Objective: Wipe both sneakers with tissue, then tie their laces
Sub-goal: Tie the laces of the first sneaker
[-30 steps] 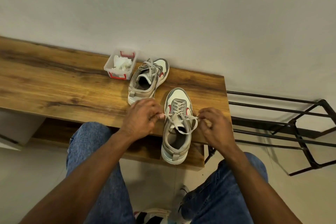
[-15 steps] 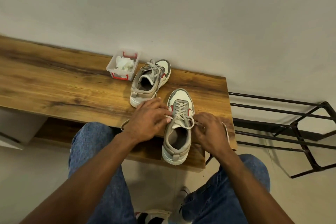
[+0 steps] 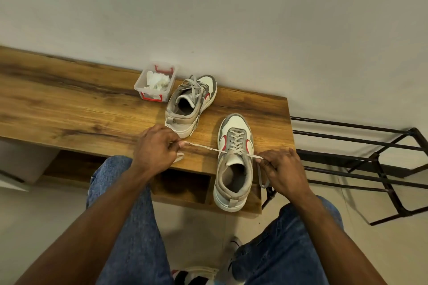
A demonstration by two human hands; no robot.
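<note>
Both of your hands have pulled outward from the near sneaker [image 3: 234, 162] since a moment ago, when they sat close against its tongue; the lace ends are now drawn out straight to either side. Your left hand [image 3: 155, 148] pinches the left lace end [image 3: 203, 147], with the spare length trailing off the desk [image 3: 69, 109] edge beneath it. Your right hand [image 3: 283, 168] pinches the right lace end [image 3: 254, 157] just beside the sneaker's collar, and a loop of slack hangs below your fingers. Neither hand is spread wide; each is curled on its lace.

Holding the ends apart like this looks meant to take up slack across the eyelets and snug the first crossing before you form the bow. That sneaker sits toe to the wall with its heel overhanging the desk's front edge, which brings the lacing close to you.

Beyond and to the left of it lies the second sneaker [image 3: 191, 106], its laces loose over the opening, so it seems not yet tied. Just left of that one stands a clear tub [image 3: 152, 96] with red clips, holding crumpled tissue [image 3: 156, 81], likely parked out of the way. To the right of the near sneaker, off the desk, stands a black metal rack [image 3: 361, 159].

No brand or writing can be read on anything; the red side marks on the sneakers carry no legible text.
</note>
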